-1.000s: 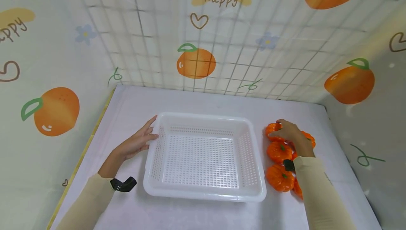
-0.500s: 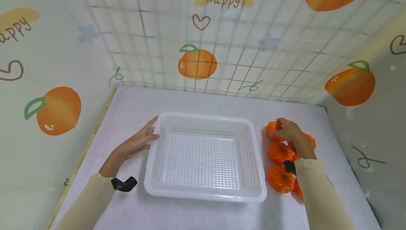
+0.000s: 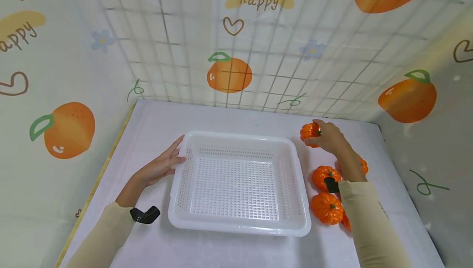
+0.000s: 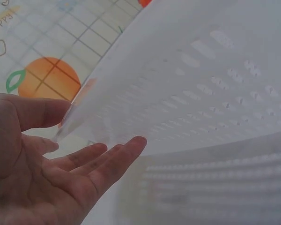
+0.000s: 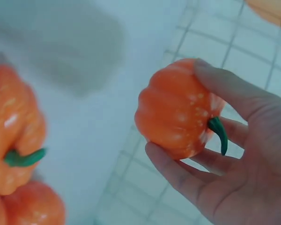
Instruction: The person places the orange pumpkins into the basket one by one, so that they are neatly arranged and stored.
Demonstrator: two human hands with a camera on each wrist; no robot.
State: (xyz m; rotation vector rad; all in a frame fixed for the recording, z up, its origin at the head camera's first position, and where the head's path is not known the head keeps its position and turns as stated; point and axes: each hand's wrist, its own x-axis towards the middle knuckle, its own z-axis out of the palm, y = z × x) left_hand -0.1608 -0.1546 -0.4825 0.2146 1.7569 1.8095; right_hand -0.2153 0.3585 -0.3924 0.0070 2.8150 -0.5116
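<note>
A small orange pumpkin (image 3: 309,134) with a green stem is gripped between the thumb and fingers of my right hand (image 3: 330,136), apart from the other pumpkins. In the right wrist view, the held pumpkin (image 5: 178,110) shows its ribbed side, its stem toward the palm. My left hand (image 3: 159,168) touches the left rim of a white perforated plastic basket (image 3: 236,230), which has nothing in it. In the left wrist view, the left hand's fingers (image 4: 117,161) reach out fairly straight along the basket's outer wall (image 4: 192,93); the thumb tip is partly hidden at the rim.
Several more orange pumpkins (image 3: 327,208) lie clustered right of the basket, some partly hidden under the right forearm. A white-covered table (image 3: 221,116) bears everything. Printed curtains (image 3: 192,54) stand at the back and both sides.
My right hand has moved the pumpkin away from the cluster, toward the back and slightly left. My left hand and the basket have stayed in place.
</note>
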